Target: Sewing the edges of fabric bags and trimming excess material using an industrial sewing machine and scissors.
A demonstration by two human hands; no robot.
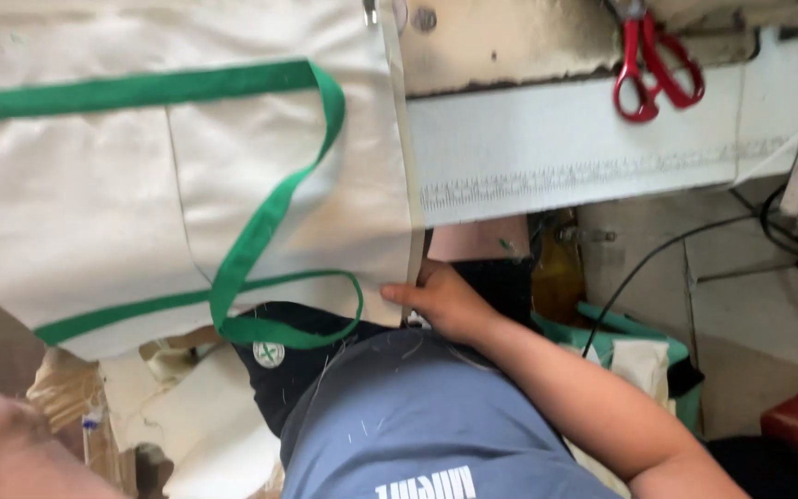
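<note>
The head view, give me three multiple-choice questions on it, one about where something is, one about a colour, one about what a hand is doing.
1. Where are the scissors?
A. top right, by the machine
B. on the person's lap
C. on the floor, bottom left

2. What colour is the strap on the white cloth?
A. red
B. green
C. black

3. What is the right hand doing?
A. holding the scissors
B. resting flat on the floor
C. touching the cloth's lower edge

Answers:
1 A, the red-handled scissors sit at the top right of the view.
2 B, the strap running across and looping down the cloth is green.
3 C, its fingers meet the cloth's lower right edge; whether they pinch it is unclear. The left hand is a blur at bottom left.
</note>
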